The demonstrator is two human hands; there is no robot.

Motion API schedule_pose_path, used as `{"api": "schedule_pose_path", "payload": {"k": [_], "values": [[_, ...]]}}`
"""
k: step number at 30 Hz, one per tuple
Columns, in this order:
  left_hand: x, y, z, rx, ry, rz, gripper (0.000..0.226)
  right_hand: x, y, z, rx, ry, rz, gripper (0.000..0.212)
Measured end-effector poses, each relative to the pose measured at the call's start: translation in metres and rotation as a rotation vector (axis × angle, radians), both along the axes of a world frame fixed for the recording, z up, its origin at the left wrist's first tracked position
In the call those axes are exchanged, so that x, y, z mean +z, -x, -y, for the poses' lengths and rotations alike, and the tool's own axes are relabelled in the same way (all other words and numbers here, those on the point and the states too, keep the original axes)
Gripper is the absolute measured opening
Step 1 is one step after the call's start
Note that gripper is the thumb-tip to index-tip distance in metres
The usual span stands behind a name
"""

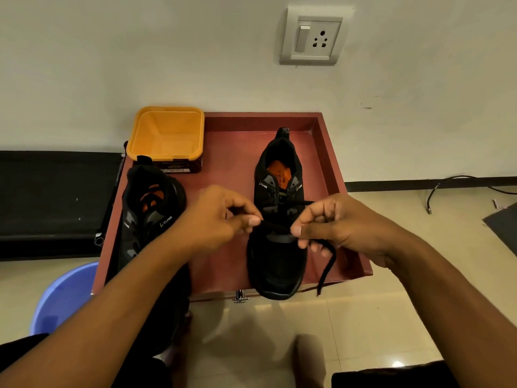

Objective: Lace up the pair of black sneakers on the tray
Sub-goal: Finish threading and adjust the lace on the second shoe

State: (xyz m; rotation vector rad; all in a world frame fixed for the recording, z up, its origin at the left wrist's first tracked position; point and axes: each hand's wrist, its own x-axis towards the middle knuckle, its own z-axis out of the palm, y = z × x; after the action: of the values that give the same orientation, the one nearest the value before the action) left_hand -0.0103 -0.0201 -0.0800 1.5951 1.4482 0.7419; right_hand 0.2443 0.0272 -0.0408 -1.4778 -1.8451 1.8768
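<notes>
Step in hand: drawing the lace [275, 226] across the right-hand sneaker [277, 264], which stands on the tray [229, 163]. The second sneaker [151, 214] sits at the tray's left edge. Advised: equal tension on both sides, lace flat, tip fed squarely into the next eyelet. The left hand [221, 217] pinches the lace between thumb and forefinger. The right hand [341, 225] does likewise, the loose end trailing below it.

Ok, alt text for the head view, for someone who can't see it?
The left hand and right hand pinch a black lace stretched over the right sneaker on a red tray. The left sneaker sits at its left edge, near a yellow tub.
</notes>
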Motion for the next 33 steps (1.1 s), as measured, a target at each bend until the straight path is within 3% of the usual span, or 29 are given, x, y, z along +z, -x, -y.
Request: {"api": "schedule_pose_path", "payload": {"k": [2, 8, 13, 17, 20, 25, 27, 29, 33], "values": [[-0.003, 0.015, -0.002, 0.045, 0.006, -0.052, 0.011, 0.001, -0.007, -0.003, 0.015, 0.003, 0.036, 0.009], [0.005, -0.015, 0.004, -0.080, 0.058, 0.066, 0.007, 0.001, 0.009, -0.004, -0.014, -0.032, -0.030, 0.015], [-0.002, 0.024, -0.006, 0.050, -0.001, -0.213, 0.005, 0.006, -0.005, -0.013, -0.008, -0.058, 0.036, 0.012], [0.000, -0.009, 0.002, -0.082, -0.002, -0.136, 0.022, 0.003, 0.005, -0.009, -0.022, -0.068, 0.015, 0.015], [0.001, -0.019, 0.000, -0.063, -0.105, -0.103, 0.011, 0.003, 0.011, -0.010, -0.009, -0.095, -0.002, 0.016], [0.003, 0.011, -0.005, 0.036, -0.062, -0.141, 0.012, 0.008, -0.005, -0.016, -0.002, -0.118, 0.047, 0.011], [0.006, 0.004, -0.004, 0.016, -0.041, -0.067, 0.006, 0.006, -0.002, -0.016, -0.006, -0.130, 0.051, 0.010], [0.008, -0.009, -0.001, -0.027, -0.039, 0.032, 0.015, 0.004, 0.007, -0.012, -0.010, -0.138, 0.015, 0.013], [0.010, -0.015, -0.004, -0.001, -0.060, 0.045, 0.003, 0.005, 0.013, -0.012, -0.015, -0.151, -0.011, 0.016]]}}
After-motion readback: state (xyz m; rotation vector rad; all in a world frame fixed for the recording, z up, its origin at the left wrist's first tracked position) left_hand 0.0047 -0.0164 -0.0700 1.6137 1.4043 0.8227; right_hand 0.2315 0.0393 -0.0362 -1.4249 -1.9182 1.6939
